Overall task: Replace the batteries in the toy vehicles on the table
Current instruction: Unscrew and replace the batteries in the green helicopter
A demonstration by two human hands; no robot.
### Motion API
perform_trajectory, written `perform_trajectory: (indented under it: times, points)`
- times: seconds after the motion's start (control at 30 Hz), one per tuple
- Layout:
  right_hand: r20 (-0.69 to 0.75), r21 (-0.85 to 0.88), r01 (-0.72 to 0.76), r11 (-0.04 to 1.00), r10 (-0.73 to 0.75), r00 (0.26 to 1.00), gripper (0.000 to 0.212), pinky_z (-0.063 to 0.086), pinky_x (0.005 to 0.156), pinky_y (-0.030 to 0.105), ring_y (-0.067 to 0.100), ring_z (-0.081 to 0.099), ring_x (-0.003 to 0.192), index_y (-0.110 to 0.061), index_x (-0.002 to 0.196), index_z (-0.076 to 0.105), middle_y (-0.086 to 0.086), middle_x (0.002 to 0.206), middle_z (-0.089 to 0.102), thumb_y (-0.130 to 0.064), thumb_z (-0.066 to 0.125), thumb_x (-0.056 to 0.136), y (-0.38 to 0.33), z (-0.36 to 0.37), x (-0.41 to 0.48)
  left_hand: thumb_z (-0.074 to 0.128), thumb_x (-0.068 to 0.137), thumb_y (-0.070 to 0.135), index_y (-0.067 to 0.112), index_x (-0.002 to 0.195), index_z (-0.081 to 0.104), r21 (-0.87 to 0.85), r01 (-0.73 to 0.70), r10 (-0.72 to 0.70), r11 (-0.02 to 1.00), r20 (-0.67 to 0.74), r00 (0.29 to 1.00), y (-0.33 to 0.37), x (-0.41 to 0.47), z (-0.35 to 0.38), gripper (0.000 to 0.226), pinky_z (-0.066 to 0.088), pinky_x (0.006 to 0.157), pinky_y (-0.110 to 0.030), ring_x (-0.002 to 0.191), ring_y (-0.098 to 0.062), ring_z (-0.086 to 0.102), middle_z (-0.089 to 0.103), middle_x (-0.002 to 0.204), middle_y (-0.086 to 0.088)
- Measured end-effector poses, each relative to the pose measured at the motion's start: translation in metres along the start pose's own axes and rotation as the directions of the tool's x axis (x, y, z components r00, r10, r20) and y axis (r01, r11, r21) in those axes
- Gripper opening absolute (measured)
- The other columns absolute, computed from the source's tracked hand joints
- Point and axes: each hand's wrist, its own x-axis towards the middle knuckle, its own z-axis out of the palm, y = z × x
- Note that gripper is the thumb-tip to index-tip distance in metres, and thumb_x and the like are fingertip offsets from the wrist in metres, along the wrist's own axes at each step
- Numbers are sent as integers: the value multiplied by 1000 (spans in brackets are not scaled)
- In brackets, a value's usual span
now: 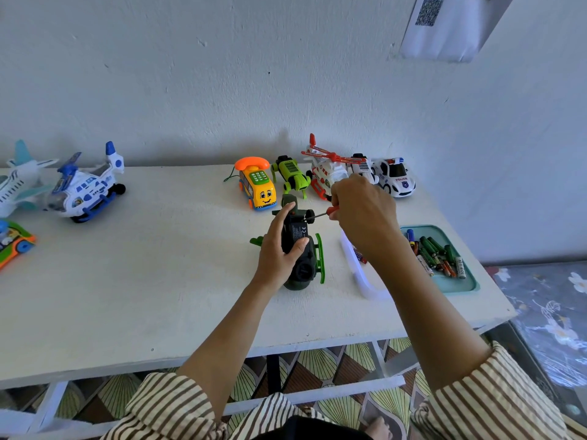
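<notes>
At frame centre, the left hand (279, 249) clasps the upturned dark-green plastic toy helicopter (301, 249) while the right hand (362, 211) grips a red-handled screwdriver (328, 212) at its battery-cover screw, which likely needs steady turning next.

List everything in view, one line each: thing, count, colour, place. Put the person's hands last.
Dark green toy helicopter: 1, upside down, table centre.
Red-handled screwdriver: 1, tip at the helicopter's underside.
Yellow toy phone bus: 1, back centre.
Lime green toy robot dog: 1, beside the bus.
Red-and-white toy helicopter: 1, back right.
White toy police car: 1, back right.
Blue-and-white toy helicopter: 1, left.
White toy plane: 1, far left.
Teal tray of batteries: 1, right edge.
Left hand: grip on the dark helicopter.
Right hand: grip on the screwdriver.
</notes>
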Motion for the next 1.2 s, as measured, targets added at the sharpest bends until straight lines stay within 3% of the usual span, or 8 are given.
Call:
perform_trajectory:
  times: [0.1, 0.23, 0.37, 0.47, 0.67, 0.97, 1.1, 1.2]
  points:
    - [55, -55, 8, 998, -5, 998, 6, 41, 67, 31, 30, 63, 93, -14, 95, 60, 7, 92, 62, -19, 61, 92, 3, -6, 2, 60, 86, 31, 46, 137, 28, -6, 0, 0, 1000, -3, 1000, -1, 0, -1, 63, 54, 91, -41, 121, -21, 55, 41, 146, -1]
    - [56, -39, 43, 998, -40, 998, 25, 39, 66, 32, 34, 62, 94, -6, 102, 61, 14, 99, 63, -28, 49, 98, 1, -4, 3, 59, 85, 32, 48, 136, 27, -1, 3, -3, 1000, 0, 1000, 0, 0, -1, 62, 54, 91, -42, 122, -21, 54, 42, 145, -2]
    - [87, -12, 109, 994, -108, 990, 19, 40, 66, 32, 32, 62, 95, -6, 94, 55, 8, 90, 59, -25, 54, 95, 0, 0, 7, 59, 86, 34, 51, 136, 27, -2, 0, 0, 1000, -2, 1000, -2, 1, -3, 63, 52, 94, -44, 125, -21, 52, 39, 148, 0]
    - [71, -32, 167, 985, -164, 984, 24, 43, 71, 31, 29, 58, 96, -4, 106, 54, 14, 116, 51, -10, 65, 85, 4, 2, 8, 59, 87, 32, 50, 137, 27, 2, -3, 3, 1000, 13, 1000, -3, 1, -3, 62, 52, 96, -44, 124, -20, 52, 39, 148, 1]
    - [-42, 123, 71, 990, -66, 997, 9, 51, 69, 33, 25, 63, 82, -2, 87, 63, 13, 99, 59, 5, 64, 81, 0, 3, 7, 59, 86, 30, 50, 136, 28, 10, -6, 5, 1000, 19, 1000, -2, 1, -1, 62, 53, 93, -45, 121, -20, 54, 42, 144, 1]
    - [9, -96, 17, 995, -17, 1000, 30, 38, 67, 31, 34, 62, 96, -8, 101, 62, 13, 99, 64, -35, 50, 96, 2, -5, 6, 59, 85, 31, 44, 139, 30, 18, -14, 14, 1000, 22, 1000, -3, 1, -1, 63, 51, 96, -44, 120, -19, 54, 43, 143, 2]
    - [105, -30, 141, 990, -137, 985, 29, 43, 74, 33, 31, 60, 97, -6, 104, 56, 12, 103, 61, -30, 62, 89, 2, -1, 5, 58, 83, 39, 53, 136, 28, 16, -14, 14, 1000, 17, 1000, -3, 1, -2, 62, 53, 93, -45, 118, -20, 56, 46, 141, -1]
    - [73, -3, 186, 982, -186, 980, 16, 49, 74, 34, 25, 60, 91, -5, 97, 60, 10, 109, 57, -4, 65, 83, 3, 0, 6, 58, 84, 34, 45, 139, 30, 21, -14, 14, 1000, 25, 1000, -3, 2, -1, 63, 51, 95, -45, 118, -19, 55, 47, 140, -1]
